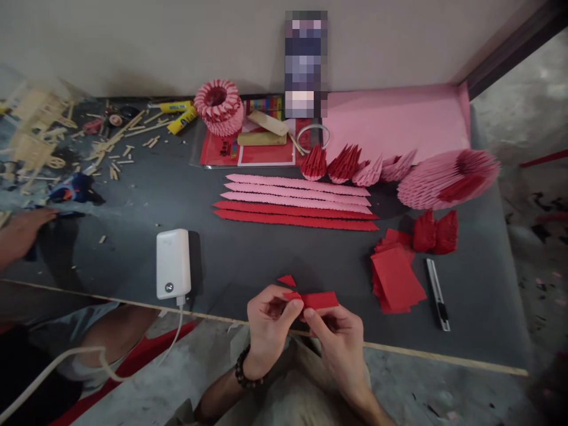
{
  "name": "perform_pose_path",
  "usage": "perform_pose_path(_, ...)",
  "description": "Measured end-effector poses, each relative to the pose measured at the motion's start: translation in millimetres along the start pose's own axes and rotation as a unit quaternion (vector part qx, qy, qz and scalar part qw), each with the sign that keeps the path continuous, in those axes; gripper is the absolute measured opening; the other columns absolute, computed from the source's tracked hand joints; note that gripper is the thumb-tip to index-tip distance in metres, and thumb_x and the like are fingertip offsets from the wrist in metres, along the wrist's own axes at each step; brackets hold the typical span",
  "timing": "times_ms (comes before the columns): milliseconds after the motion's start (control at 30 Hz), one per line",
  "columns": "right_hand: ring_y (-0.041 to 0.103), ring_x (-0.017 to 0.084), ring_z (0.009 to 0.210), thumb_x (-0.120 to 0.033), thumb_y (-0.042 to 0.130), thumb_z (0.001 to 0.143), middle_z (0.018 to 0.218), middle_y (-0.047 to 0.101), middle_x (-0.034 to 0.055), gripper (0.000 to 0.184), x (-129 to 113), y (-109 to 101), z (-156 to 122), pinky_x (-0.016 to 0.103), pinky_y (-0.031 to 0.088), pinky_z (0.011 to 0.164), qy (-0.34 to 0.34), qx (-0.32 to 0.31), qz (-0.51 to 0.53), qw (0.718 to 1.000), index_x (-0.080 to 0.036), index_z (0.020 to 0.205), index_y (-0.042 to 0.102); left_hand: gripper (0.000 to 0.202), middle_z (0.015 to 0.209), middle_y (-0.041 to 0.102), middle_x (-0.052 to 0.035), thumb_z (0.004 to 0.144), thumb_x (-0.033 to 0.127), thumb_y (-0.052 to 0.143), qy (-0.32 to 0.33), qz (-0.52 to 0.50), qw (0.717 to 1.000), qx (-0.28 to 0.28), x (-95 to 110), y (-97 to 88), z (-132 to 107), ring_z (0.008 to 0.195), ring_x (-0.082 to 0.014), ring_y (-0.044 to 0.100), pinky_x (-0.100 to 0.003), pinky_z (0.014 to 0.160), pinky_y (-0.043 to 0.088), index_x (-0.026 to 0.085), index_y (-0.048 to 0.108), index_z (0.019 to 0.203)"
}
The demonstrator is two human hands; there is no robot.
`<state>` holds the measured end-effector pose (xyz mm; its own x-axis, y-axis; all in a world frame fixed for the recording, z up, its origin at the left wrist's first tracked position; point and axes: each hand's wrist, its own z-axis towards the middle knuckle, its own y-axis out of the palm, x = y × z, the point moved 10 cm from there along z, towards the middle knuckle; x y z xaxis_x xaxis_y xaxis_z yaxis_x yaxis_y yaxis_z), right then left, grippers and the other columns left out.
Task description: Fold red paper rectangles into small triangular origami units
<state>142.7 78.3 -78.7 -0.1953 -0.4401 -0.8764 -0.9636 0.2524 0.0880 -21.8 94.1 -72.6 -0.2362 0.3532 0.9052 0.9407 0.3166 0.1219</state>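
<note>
Near the table's front edge, my left hand point(271, 319) and my right hand point(339, 331) pinch one small piece of red paper point(323, 300) between thumbs and fingers. The paper looks folded into a narrow strip, its left part partly covered by my left thumb. Just beyond my left hand lies a small folded red triangle point(287, 280). To the right of my hands rests a loose stack of red paper rectangles point(397, 278), with a box cutter point(438, 294) beside it. Two bundles of red folded pieces point(435, 232) stand behind the stack.
Long pink strips point(295, 194) and red strips point(295, 219) of joined pieces lie mid-table. A white power bank point(173, 263) with a cable sits left. Behind stand a pink-and-red paper vase point(219, 109) and a pink folded form point(439, 180). Another person's hand point(26, 234) is at far left.
</note>
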Motion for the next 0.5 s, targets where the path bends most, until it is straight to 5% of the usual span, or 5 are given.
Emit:
perform_pose_path(233, 0.056, 0.011, 0.048, -0.039, 0.080, 0.077, 0.055, 0.067, -0.0023, 0.023, -17.8, -1.5, -1.6, 0.019, 0.046, 0.047, -0.044, 0.025, -0.069, 0.996, -0.020, 0.066, 0.072, 0.020, 0.069, 0.070, -0.0001, 0.077, 0.034, 0.084, -0.026, 0.014, 0.999, 0.019, -1.2, 5.3, -1.8, 0.059, -0.0151, 0.061, -0.027, 0.055, 0.055, 0.022, 0.069, 0.074)
perform_pose_path(500, 0.060, 0.012, 0.051, -0.039, 0.080, 0.078, 0.058, 0.070, -0.0008, 0.024, -13.4, -3.8, -1.9, 0.020, 0.048, 0.051, -0.054, 0.024, -0.084, 0.995, -0.019, 0.067, 0.072, 0.031, 0.063, 0.061, 0.0044, 0.076, 0.036, 0.085, -0.037, -0.055, 0.997, 0.041, -9.0, 8.7, -2.5, 0.054, -0.0079, 0.055, -0.019, 0.052, 0.050, 0.016, 0.061, 0.072)
